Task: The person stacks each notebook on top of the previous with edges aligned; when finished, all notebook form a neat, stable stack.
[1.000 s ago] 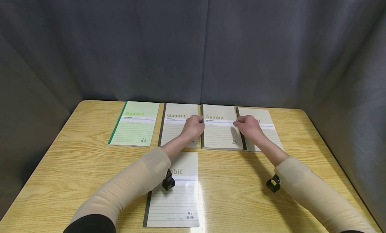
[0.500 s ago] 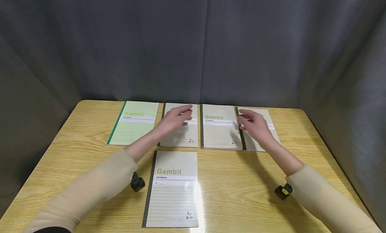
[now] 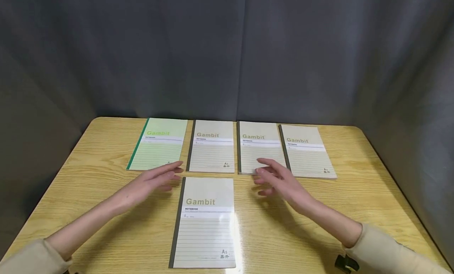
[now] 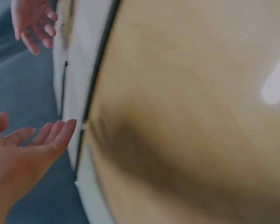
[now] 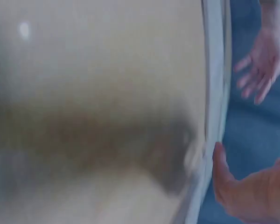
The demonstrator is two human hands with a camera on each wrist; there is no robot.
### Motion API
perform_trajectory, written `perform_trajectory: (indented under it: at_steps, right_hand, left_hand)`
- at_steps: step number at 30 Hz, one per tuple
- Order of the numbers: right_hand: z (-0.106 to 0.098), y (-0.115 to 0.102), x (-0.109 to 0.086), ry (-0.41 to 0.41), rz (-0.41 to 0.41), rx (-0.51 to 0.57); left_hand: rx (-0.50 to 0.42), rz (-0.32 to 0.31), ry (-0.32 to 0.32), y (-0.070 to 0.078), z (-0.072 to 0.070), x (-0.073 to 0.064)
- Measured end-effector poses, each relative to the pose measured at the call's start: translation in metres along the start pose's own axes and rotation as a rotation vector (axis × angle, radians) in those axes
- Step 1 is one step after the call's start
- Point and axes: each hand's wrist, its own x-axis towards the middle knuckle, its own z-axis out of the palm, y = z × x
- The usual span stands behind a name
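Both hands hover over the table with nothing in them. My left hand (image 3: 149,183), fingers extended, is just left of the near grey-spined notebook (image 3: 205,234) and overlaps the lower corner of the green notebook (image 3: 161,148). Fingers relaxed, my right hand (image 3: 280,183) overlaps the lower edge of the third notebook (image 3: 260,128) in the back row. Beside that one lie another cream notebook (image 3: 213,156) to its left and a fourth (image 3: 308,160) at the right end. In the left wrist view the left hand (image 4: 32,154) shows loosely spread fingers.
The wooden table (image 3: 85,156) carries all the notebooks, covers up, with the back row near its far edge. A dark grey curtain (image 3: 227,53) hangs behind and at the sides. Glare shows beside the near notebook.
The left hand has let go near the third notebook's left edge and moved left and towards me. The right hand has left its right edge and come nearer. The notebooks stay put.
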Motion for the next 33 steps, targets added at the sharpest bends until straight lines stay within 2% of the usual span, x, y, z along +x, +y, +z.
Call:
perform_trajectory:
  at_steps: [4,8,11,15,18,22,24,28,30,33]
  right_hand:
    - [0.041,0.005,-0.019,0.014,0.07,0.073]
    - [0.075,0.002,-0.038,0.032,0.119,0.126]
    - [0.09,-0.004,-0.048,0.031,0.15,0.15]
    - [0.099,-0.008,-0.053,0.034,0.194,0.187]
    - [0.099,-0.008,-0.052,0.031,0.226,0.225]
    - [0.093,-0.006,-0.048,-0.007,0.266,0.284]
    - [0.09,-0.004,-0.047,-0.05,0.274,0.312]
    - [0.085,-0.002,-0.047,-0.105,0.213,0.307]
    - [0.081,-0.005,-0.046,-0.092,0.166,0.294]
    - [0.072,-0.013,-0.042,-0.043,0.123,0.262]
  left_hand:
    - [-0.049,-0.075,-0.008,-0.012,0.009,-0.022]
    - [-0.175,-0.155,-0.033,-0.017,0.019,-0.035]
    - [-0.266,-0.199,-0.06,-0.018,0.029,-0.041]
    - [-0.315,-0.221,-0.08,-0.02,0.045,-0.049]
    - [-0.318,-0.232,-0.039,-0.021,0.053,-0.052]
    - [-0.344,-0.289,0.086,-0.023,0.057,-0.051]
    - [-0.353,-0.31,0.121,-0.026,0.058,-0.049]
    - [-0.373,-0.267,0.107,-0.028,0.058,-0.044]
    - [-0.365,-0.211,0.102,-0.024,0.057,-0.042]
    - [-0.333,-0.134,0.134,-0.009,0.054,-0.034]
